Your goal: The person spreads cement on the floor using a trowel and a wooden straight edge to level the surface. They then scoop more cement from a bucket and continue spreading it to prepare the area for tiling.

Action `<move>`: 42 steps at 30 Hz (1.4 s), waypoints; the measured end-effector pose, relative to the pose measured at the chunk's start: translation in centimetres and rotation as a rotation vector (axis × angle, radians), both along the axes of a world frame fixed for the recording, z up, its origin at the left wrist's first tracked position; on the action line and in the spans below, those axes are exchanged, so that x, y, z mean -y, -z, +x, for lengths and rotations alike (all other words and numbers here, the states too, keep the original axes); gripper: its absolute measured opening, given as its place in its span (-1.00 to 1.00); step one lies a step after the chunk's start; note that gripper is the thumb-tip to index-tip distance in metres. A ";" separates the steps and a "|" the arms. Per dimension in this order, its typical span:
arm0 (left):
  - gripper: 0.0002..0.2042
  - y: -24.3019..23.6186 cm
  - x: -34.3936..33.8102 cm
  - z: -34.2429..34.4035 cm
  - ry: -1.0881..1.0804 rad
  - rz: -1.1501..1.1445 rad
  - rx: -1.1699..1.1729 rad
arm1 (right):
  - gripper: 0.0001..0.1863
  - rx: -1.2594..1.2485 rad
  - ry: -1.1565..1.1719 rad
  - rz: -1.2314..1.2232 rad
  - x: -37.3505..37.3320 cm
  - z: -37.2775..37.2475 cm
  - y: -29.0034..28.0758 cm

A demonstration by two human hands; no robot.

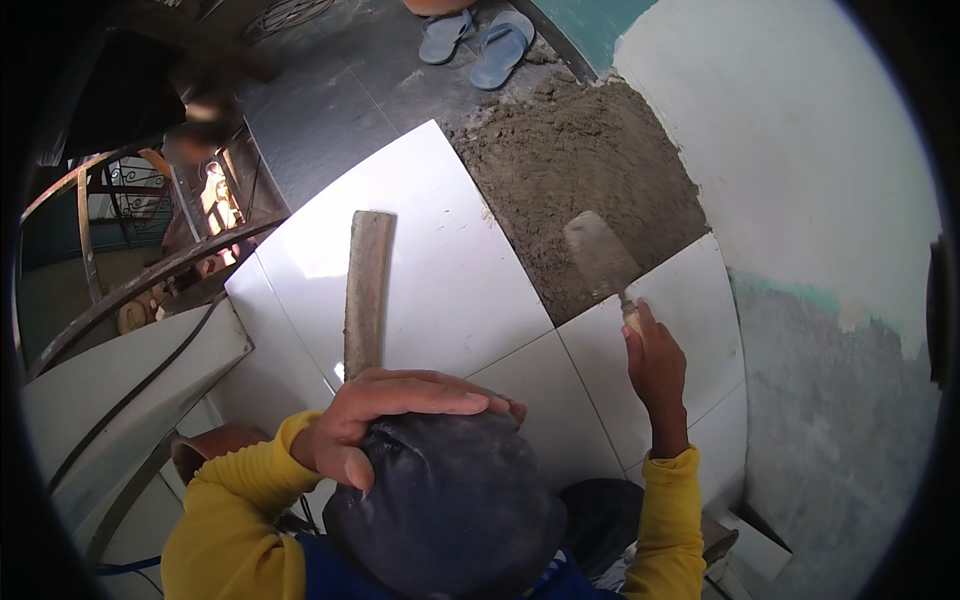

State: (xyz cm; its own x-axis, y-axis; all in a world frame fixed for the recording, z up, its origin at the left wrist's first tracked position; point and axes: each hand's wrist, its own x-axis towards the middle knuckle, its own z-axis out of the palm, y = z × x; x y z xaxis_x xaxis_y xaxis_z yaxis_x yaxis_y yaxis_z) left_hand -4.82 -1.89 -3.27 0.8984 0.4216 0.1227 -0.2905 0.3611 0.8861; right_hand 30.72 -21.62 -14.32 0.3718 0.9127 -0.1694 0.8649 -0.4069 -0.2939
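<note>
In the head view, I see the right hand curled around the handle of a trowel, its blade over the near edge of the mortar, beside a white tile. I judge the tool light and stiff, its blade likely slick; the handle is the place to grip. The mortar looks soft and heavy. The left hand drapes over a knee, fingers extended, with no tool visible in it.

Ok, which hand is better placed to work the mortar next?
Probably the right hand: it holds the trowel at the mortar. The left hand rests on dark cloth, no tool visible in it.
</note>
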 end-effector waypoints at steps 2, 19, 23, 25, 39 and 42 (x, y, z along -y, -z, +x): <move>0.11 -0.4 0.0 -0.2 0.017 -0.005 -0.028 | -0.48 -0.054 0.067 0.113 -1.3 0.0 0.0; 0.09 -0.9 0.4 -0.2 -0.012 -0.013 -0.053 | -0.45 -0.035 -0.100 -0.229 -0.5 -5.1 -3.6; 0.11 -0.1 0.6 0.5 -0.017 0.009 0.004 | -0.44 -0.004 -0.059 -0.162 3.6 -4.4 -3.4; 0.07 -0.5 0.6 0.6 0.039 -0.077 -0.009 | -0.44 0.040 -0.047 -0.137 3.4 -3.3 -3.0; 0.10 -0.5 0.7 0.1 0.045 -0.053 -0.097 | -0.49 0.079 -0.061 -0.019 0.3 2.1 0.0; 0.09 -0.8 0.6 0.0 0.042 -0.045 -0.129 | -0.49 0.068 -0.042 0.046 0.0 7.2 0.8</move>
State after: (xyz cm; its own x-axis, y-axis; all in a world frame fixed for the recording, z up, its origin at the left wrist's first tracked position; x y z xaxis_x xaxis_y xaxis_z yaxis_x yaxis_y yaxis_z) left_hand -4.84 -2.49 -2.47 0.9224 0.3861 -0.0134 -0.1590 0.4111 0.8976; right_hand 37.91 -21.63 -15.07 0.3425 0.9339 -0.1027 0.8994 -0.3575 -0.2515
